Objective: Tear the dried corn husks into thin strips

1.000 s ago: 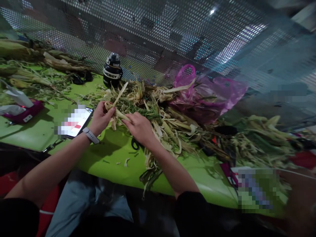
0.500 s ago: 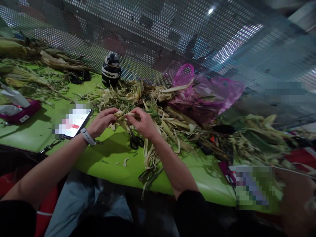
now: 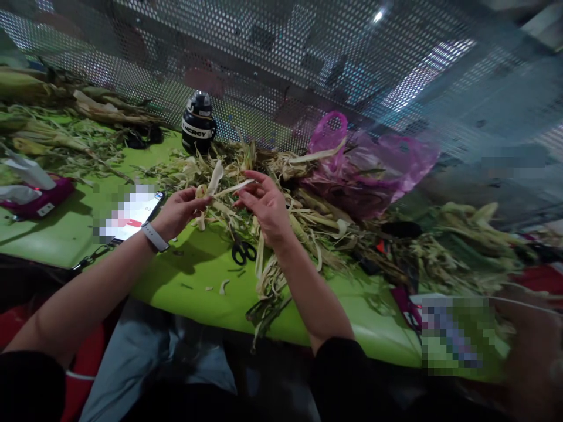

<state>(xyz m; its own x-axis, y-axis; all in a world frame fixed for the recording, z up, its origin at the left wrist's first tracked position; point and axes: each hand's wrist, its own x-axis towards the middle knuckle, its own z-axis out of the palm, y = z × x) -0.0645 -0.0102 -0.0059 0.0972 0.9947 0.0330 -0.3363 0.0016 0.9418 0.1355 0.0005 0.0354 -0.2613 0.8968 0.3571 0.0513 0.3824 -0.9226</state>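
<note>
Between my hands is a pale strip of dried corn husk (image 3: 231, 189), folded into a small knot-like bundle at its left end, with one short end standing up. My left hand (image 3: 180, 211) pinches this bundle between thumb and fingers. My right hand (image 3: 268, 208) is at the strip's other end, fingers partly spread, with the strip running loosely between them. Black-handled scissors (image 3: 244, 252) lie just below on the green table (image 3: 189, 275), their blades hidden under husk scraps. Behind my hands spreads a heap of husks and green leaf shreds (image 3: 303, 225).
A black bottle (image 3: 197, 126) stands behind the heap, beside a pink plastic bag (image 3: 373, 176). A lit phone (image 3: 134, 217) lies left of my wrist. A purple tissue box (image 3: 41, 196) is farther left. Perforated metal panel (image 3: 281, 70) closes the back. Another person's arm (image 3: 534, 346) shows at right.
My hands were close together on the husk piece. Now the right hand has drawn away and turned, fingers wider apart, and the strip stretches out between them. The scissors show more fully.
</note>
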